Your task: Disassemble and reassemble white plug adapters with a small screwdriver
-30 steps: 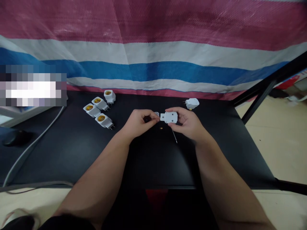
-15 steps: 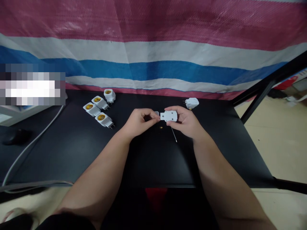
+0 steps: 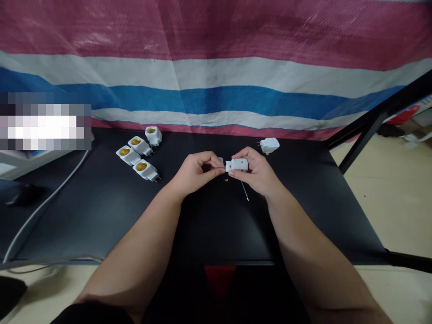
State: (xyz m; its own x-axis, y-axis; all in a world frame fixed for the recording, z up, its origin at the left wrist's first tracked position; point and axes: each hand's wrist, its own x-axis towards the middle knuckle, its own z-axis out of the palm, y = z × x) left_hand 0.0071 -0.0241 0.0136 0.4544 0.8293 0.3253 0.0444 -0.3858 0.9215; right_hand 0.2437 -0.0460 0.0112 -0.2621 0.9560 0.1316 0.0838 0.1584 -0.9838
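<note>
Head view: your right hand (image 3: 258, 173) pinches the white socket housing (image 3: 237, 164) by its edges, just above mid-table (image 3: 101, 211). Looks light, rigid and slick, so grip the flat sides. Left hand (image 3: 195, 173) fingertips pinch a small pale part (image 3: 220, 161) at the housing's end. Both forearms angle inward, wrists low.

Four yellow-centred sockets (image 3: 139, 145), one white housing (image 3: 237, 164), one plug (image 3: 270, 145), one screwdriver (image 3: 245, 191)
</note>
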